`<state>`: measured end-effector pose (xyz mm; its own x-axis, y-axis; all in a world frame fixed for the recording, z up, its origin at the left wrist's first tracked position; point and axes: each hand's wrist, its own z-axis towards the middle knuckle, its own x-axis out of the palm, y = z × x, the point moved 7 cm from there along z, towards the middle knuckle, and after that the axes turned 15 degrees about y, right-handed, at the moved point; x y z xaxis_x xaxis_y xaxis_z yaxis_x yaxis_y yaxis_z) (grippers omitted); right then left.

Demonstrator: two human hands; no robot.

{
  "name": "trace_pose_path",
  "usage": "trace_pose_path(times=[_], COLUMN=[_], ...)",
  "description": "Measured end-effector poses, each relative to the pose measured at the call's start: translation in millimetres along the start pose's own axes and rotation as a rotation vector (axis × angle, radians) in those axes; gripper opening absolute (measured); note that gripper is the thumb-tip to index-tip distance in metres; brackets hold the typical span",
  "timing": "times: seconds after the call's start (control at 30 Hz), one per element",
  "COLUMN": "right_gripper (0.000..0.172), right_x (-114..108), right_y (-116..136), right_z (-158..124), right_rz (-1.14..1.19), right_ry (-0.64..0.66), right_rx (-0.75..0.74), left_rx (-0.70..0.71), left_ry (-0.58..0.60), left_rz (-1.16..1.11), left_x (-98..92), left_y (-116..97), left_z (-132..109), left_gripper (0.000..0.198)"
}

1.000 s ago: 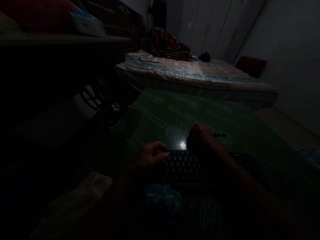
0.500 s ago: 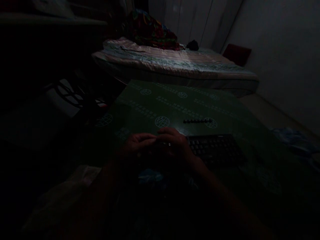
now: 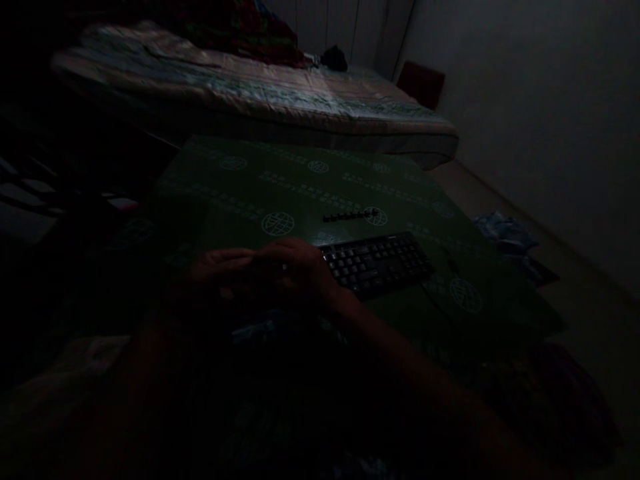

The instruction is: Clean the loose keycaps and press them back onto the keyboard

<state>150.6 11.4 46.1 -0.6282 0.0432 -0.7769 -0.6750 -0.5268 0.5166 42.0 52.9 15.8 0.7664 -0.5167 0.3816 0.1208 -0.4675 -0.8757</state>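
Observation:
The scene is very dark. My left hand (image 3: 215, 272) and my right hand (image 3: 303, 270) are held close together over the near part of the green table (image 3: 215, 193), fingers curled toward each other. Whatever lies between them is lost in shadow; only a small bright glint shows at the right hand. Just right of that hand lies a black keyboard (image 3: 380, 262), its left end hidden behind the hand. Beyond the keyboard a short row of small dark pieces (image 3: 347, 216), perhaps keycaps, lies on the table.
Behind the table stands a bed (image 3: 280, 100) with a striped sheet, a red patterned blanket (image 3: 250, 37) and a dark bundle (image 3: 334, 59). A bluish cloth or bag (image 3: 505, 230) lies on the floor to the right. A cable (image 3: 435, 300) runs from the keyboard.
My view has turned right and slightly down, so the table and bed appear farther left and higher. Both hands stay together beside the keyboard, with little visible change in their grip.

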Motion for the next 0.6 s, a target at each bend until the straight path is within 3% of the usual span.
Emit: trace_pose_path(times=[0.17, 0.3, 0.47, 0.6], right_gripper=[0.028, 0.031, 0.043, 0.025], right_x=[-5, -2, 35, 59], right_y=[3, 17, 50, 65], right_z=[-10, -31, -59, -73], right_rz=[-0.066, -0.218, -0.333, -0.421], right_ry=[-0.084, -0.128, 0.132, 0.301], right_rx=[0.044, 0.089, -0.068, -0.178], left_rx=[0.010, 0.097, 0.136, 0.126], left_ry=[-0.017, -0.006, 0.018, -0.033], left_rz=[0.028, 0.022, 0.024, 0.050], left_x=[-2.5, -8.8, -11.3, -6.1], left_y=[-2, -7, -11, -14], left_z=[4, 4, 4, 0], left_gripper=[0.010, 0.011, 0.013, 0.016])
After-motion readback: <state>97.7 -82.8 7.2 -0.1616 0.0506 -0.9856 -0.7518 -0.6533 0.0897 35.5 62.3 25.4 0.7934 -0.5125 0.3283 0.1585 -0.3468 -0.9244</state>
